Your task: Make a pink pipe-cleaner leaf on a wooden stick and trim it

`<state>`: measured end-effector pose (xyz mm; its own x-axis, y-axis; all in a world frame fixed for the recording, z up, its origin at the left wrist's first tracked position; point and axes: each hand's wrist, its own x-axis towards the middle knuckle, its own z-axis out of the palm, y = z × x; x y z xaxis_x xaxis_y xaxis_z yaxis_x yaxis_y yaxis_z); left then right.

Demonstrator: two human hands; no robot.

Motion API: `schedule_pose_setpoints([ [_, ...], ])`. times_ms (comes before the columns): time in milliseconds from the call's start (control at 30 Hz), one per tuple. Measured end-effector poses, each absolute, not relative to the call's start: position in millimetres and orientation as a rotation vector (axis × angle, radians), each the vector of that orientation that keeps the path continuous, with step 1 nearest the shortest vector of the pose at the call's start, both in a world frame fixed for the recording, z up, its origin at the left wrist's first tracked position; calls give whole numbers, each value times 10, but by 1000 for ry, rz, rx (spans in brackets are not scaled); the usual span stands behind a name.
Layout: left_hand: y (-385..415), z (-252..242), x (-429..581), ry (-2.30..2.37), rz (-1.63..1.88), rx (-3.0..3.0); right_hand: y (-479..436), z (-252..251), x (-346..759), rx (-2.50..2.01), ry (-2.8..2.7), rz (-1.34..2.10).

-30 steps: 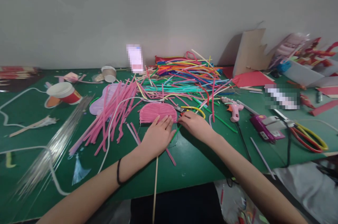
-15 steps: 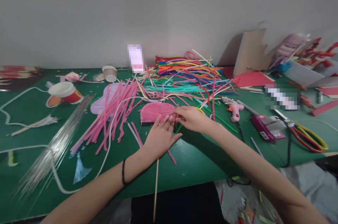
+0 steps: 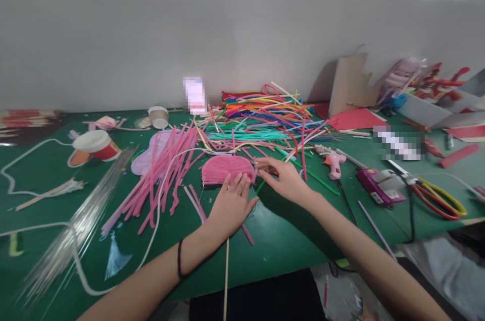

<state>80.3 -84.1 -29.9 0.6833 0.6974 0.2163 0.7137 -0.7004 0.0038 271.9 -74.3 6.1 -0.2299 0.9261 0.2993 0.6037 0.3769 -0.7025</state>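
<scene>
Judge pink panel (image 3: pixel 228 167) light and soft, best held by rim, on green table (image 3: pixel 278 250) under left hand (image 3: pixel 232 206) with fingers loosely together, beside right hand (image 3: pixel 280 178) with curled fingers, pinch unclear

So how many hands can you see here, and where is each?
2. The left hand has its fingers on the pink panel; the right hand is at that panel's right edge. The grey partition may hide others.

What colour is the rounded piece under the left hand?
The rounded piece is pink, shown best in the head view.
</scene>
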Motion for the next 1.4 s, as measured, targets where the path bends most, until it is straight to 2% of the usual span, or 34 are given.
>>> schedule_pose_setpoints([
  [100,-834,-302,789,-1161,-314,-2814,-1012,-139,2765,-1449,-1934,298],
  [233,-828,-296,786,-1142,-324,-2806,-1186,-277,2638,-1531,-2064,82],
  [467,-827,-306,787,-1126,-344,-2791,-1208,-301,2472,-1614,-2128,-11],
  [1000,-819,-227,744,-1148,-352,-2867,-1106,-212,2402,-1509,-2399,-290],
  [1167,-575,53,471,-1187,-491,-2947,-1083,-223,2471,-1472,-2321,-140],
  [1267,-330,144,244,-1518,-766,-2742,-1065,-246,2560,-1516,-2106,50],
  [1400,-78,57,42,-1890,-791,-2636,-1016,-204,2576,-1543,-1969,292],
])
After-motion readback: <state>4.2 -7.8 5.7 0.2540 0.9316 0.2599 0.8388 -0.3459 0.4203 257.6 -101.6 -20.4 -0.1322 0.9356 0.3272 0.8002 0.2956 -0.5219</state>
